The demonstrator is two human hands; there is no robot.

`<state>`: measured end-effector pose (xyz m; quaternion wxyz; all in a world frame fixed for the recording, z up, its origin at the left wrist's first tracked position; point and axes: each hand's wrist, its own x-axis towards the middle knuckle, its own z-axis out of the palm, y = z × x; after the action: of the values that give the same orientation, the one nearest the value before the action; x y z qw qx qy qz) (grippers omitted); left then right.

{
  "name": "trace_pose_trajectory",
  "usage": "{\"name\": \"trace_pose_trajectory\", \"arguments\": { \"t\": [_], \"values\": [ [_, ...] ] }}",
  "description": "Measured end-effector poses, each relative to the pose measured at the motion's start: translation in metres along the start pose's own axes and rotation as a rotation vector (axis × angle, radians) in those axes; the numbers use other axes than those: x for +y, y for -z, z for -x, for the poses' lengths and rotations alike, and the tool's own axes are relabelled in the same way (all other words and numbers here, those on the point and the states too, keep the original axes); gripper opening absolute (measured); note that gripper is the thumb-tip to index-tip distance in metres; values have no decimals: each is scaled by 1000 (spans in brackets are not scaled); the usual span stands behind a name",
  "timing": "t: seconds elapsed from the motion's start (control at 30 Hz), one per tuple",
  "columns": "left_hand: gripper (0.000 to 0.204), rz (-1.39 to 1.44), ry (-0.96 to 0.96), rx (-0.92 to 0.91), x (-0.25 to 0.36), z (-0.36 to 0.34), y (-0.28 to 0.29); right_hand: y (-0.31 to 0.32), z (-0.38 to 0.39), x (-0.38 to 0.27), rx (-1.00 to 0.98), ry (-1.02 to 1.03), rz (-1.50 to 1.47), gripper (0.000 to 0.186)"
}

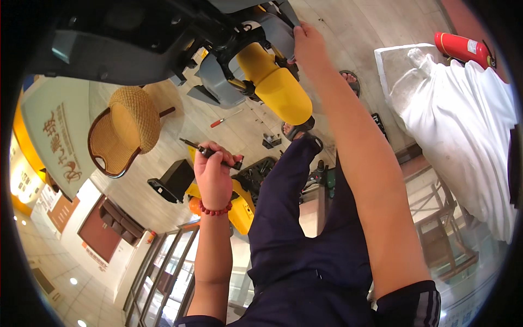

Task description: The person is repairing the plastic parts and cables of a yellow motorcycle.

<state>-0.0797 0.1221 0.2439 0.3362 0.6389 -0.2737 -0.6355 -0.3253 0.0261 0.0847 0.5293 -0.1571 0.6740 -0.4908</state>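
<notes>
My left hand point(213, 177) is closed around a black pen-shaped tool point(194, 146), its shaft pointing up and left, low beneath the machine. My right hand point(308, 46) reaches up with closed fingers on the edge of a grey plastic panel point(280, 30) at the machine's top right. The overhead assembly has a large black body point(125, 43), dark joints and a rounded yellow cover point(280, 95), which hangs just left of my right forearm. Another grey curved part point(218, 87) sits left of the yellow cover.
A red-handled screwdriver point(217, 122), small parts, an open tool case point(260, 171), a black box point(177, 180) and yellow pieces point(242, 215) lie around my legs. A wicker chair point(122, 131) stands left; a red extinguisher point(463, 50) and white draped form point(457, 131) are right.
</notes>
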Motion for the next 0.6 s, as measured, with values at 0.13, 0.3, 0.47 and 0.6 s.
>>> {"name": "trace_pose_trajectory", "arguments": {
  "t": [0.13,0.3,0.47,0.6],
  "values": [
    [12,33,-13,18,2,-7,16,-4,-2,1,-14,-47,18,36],
    [12,32,2,-7,-4,10,19,-6,6,-3,-29,-155,-157,37],
    [12,119,51,-26,-7,37,8,38,34,12,-160,-222,-219,34],
    [13,97,82,-55,2,55,-4,89,87,69,-328,-315,76,25]
  ]
}}
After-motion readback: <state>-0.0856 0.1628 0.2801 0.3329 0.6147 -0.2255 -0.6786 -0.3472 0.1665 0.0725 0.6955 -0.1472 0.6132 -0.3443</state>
